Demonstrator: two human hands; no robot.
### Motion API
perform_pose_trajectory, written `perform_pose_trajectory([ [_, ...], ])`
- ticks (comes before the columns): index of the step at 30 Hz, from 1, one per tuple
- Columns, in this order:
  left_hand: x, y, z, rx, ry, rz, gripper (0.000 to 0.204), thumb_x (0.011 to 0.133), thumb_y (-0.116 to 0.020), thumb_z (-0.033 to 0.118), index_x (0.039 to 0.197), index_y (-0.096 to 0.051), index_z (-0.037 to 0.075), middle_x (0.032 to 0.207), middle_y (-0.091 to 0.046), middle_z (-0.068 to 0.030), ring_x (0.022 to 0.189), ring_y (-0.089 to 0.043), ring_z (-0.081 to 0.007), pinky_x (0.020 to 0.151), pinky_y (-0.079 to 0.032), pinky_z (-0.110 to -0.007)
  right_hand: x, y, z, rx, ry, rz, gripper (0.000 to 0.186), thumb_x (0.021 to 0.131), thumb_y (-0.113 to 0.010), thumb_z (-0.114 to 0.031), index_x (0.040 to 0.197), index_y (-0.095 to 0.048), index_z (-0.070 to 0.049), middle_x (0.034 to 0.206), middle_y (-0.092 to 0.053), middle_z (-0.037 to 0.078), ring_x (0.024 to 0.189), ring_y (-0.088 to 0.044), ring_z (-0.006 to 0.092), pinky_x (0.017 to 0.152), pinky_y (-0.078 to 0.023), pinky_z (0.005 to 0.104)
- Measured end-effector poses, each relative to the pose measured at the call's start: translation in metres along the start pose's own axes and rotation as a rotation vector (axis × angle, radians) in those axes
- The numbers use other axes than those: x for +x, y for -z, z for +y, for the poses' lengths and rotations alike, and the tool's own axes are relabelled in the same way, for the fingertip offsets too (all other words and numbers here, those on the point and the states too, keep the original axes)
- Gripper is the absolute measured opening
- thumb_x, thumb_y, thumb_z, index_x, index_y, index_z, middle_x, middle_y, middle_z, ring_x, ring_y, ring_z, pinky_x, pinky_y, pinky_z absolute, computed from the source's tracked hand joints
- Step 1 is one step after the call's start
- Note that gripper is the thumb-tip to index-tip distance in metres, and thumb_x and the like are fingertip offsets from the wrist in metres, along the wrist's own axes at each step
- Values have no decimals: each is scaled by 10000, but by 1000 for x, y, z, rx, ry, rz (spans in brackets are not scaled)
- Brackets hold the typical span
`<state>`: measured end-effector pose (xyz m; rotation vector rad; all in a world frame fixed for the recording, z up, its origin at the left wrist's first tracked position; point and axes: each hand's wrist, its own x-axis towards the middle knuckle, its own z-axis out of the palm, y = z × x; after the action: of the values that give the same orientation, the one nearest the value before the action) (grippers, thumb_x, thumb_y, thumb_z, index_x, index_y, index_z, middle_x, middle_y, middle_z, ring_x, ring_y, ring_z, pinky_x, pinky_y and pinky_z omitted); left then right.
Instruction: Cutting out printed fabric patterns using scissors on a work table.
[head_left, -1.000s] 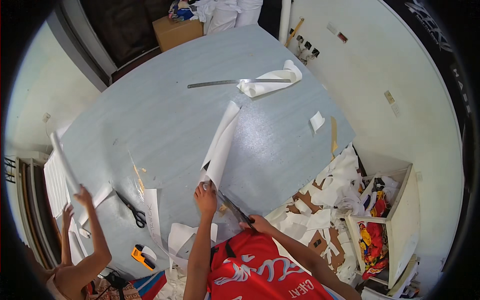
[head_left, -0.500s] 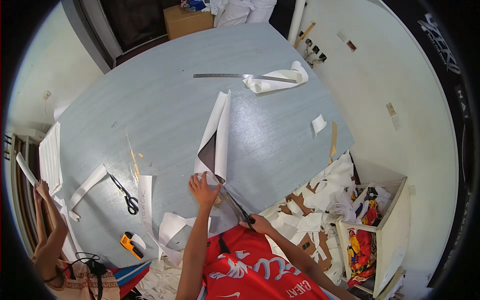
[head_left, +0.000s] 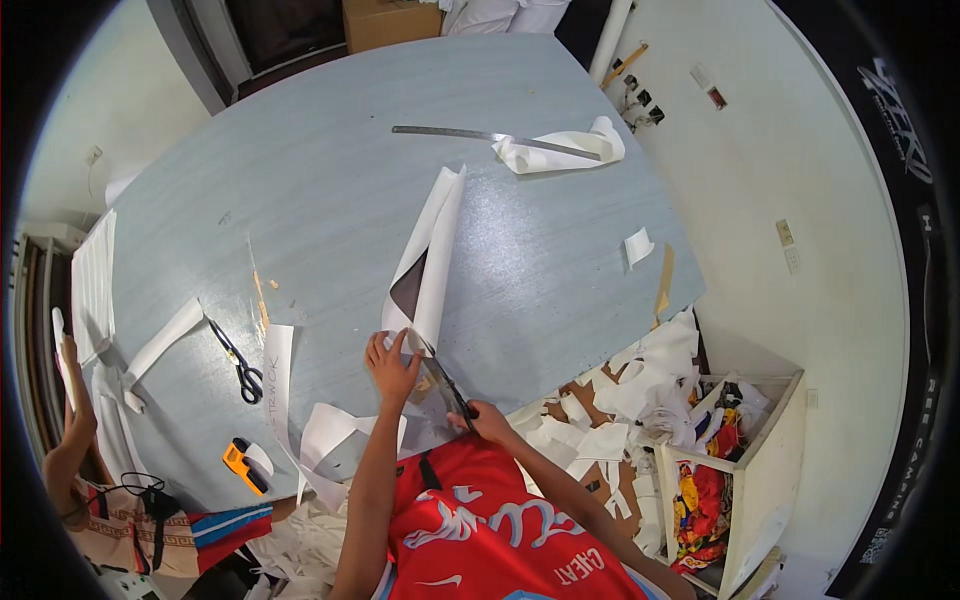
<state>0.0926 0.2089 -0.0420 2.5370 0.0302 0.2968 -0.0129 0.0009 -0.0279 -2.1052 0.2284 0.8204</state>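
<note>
A white sheet, loosely rolled, lies lengthwise in front of me, and a dark inner side shows where it gapes. My left hand rests on its near end, fingers spread against the sheet. In my right hand are black-handled scissors, their blades reaching the roll's near end beside my left thumb. How far apart the blades stand is too small to tell. A curling white strip lies to the left of my left forearm.
A second pair of scissors, a yellow-black tool and a strip with handwriting lie leftward on the table. A metal ruler crosses a crumpled sheet farther off. A co-worker's arm is at far left; a scrap bin stands right.
The scissors and both my hands have shifted slightly along the roll's near end. My left fingers have drawn in a little. The co-worker's hand and white roll at far left have moved.
</note>
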Motion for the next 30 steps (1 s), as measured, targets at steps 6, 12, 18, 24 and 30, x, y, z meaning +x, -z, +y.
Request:
perform_pose_trajectory([
  [6,0,-2,1,-2,27,23,516,737,-747,348,1212,-628,183,1252,-467,-125,1278,-358,-361,1067,-266,-510,3,-5,-9,83,22,5,581,783,-678,-612,756,-655,-32,656,-612,88,633,-579,210,615,-439,343],
  [12,-3,-4,1,-11,40,31,524,761,-745,328,1246,-607,184,1253,-465,-127,1278,-358,-364,1071,-260,-514,0,-3,-7,-28,3,62,584,769,-703,-602,723,-650,-22,612,-581,104,596,-563,206,597,-432,347],
  [18,-3,-6,2,50,53,17,650,766,-746,316,1360,-516,186,1375,-423,-142,1317,-332,-379,1101,-238,-520,0,14,-3,-29,33,61,636,740,-736,-599,638,-564,4,593,-548,182,546,-510,313,565,-421,408],
  [24,0,-9,2,62,64,-13,681,757,-752,308,1376,-498,183,1413,-401,-139,1332,-323,-383,1123,-219,-524,21,19,-5,-12,91,60,637,745,-731,-602,639,-562,4,582,-530,161,538,-493,283,556,-411,394],
  [30,3,-8,4,61,87,-27,713,752,-754,302,1392,-472,165,1414,-401,-138,1336,-321,-382,1126,-219,-518,50,31,-22,-52,132,41,635,731,-726,-618,663,-593,-1,593,-554,169,559,-529,295,566,-419,400],
])
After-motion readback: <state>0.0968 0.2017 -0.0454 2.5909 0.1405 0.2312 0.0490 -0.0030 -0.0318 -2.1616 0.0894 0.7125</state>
